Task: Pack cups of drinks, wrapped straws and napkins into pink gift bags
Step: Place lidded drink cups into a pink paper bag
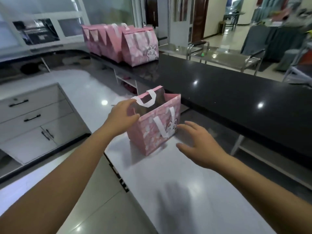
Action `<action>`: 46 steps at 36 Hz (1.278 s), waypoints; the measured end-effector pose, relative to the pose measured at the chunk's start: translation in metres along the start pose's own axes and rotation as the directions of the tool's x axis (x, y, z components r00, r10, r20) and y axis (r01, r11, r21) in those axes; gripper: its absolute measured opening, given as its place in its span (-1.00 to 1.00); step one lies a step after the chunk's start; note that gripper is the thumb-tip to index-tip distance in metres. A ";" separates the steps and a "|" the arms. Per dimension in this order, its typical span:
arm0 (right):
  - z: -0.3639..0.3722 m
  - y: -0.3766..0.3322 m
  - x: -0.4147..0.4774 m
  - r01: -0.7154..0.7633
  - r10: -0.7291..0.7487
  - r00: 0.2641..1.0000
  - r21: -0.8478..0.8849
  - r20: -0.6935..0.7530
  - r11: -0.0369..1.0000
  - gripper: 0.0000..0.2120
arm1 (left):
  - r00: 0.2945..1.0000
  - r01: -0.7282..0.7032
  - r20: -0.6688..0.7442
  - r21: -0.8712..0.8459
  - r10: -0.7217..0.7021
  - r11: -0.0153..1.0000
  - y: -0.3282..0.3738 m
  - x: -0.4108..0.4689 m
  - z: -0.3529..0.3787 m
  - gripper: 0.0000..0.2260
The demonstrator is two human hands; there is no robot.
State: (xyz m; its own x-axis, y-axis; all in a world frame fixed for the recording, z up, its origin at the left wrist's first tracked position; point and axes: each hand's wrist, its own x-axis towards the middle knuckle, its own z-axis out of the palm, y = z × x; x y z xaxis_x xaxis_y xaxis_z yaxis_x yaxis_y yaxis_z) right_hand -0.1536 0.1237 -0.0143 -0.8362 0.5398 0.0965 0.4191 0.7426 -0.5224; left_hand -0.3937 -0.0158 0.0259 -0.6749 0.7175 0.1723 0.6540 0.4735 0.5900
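A pink gift bag (152, 130) with white handles and a cartoon cat face stands upright and open on the white worktop (177, 174). My left hand (122, 115) grips the bag's left rim, fingers curled over the edge. My right hand (195, 142) hovers just right of the bag with fingers spread, fingertips near the cat face; whether they touch it is unclear. The bag's inside looks dark and its contents are hidden. No cups, straws or napkins show.
Several more pink gift bags (133, 43) stand in a row on the raised black counter (219, 92) at the back. Grey drawers and cabinets (33, 119) lie to the left across a floor gap. Metal chairs (249, 59) stand beyond the counter.
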 end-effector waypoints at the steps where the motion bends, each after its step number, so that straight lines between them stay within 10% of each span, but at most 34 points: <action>1: 0.006 -0.004 0.018 -0.011 0.011 1.000 0.013 -0.003 1.000 -0.37 | 1.000 0.003 0.016 -0.010 -0.003 1.000 -0.005 0.017 -0.002 -0.48; 14: 0.052 -0.038 0.175 -0.031 0.022 0.998 -0.166 -0.060 0.986 -0.61 | 0.951 -0.189 0.290 0.254 0.112 0.948 -0.048 0.162 0.013 -0.45; 21: 0.050 -0.027 0.149 -0.022 -0.032 0.963 -0.194 -0.269 0.981 -0.89 | 0.953 -0.171 0.255 0.011 0.162 0.985 -0.055 0.165 0.011 -0.58; 33: 0.004 -0.013 -0.070 -0.240 0.245 0.808 0.081 -0.536 0.967 -0.79 | 0.902 -0.005 0.366 -0.518 0.227 0.855 0.026 0.032 0.014 -0.68; 46: -0.043 0.005 -0.410 -0.557 0.427 0.493 0.101 -0.758 0.824 -0.75 | 0.699 0.129 0.570 -0.695 0.432 0.707 0.201 -0.224 0.135 -0.74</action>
State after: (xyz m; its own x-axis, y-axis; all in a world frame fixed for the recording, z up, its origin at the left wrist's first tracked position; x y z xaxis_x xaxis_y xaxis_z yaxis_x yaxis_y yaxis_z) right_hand 0.2066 -0.0773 -0.0197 0.0344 0.8835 0.4671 0.7755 0.2712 -0.5701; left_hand -0.0649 -0.0125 -0.0004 0.0059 0.9972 -0.0739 0.1376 0.0724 0.9878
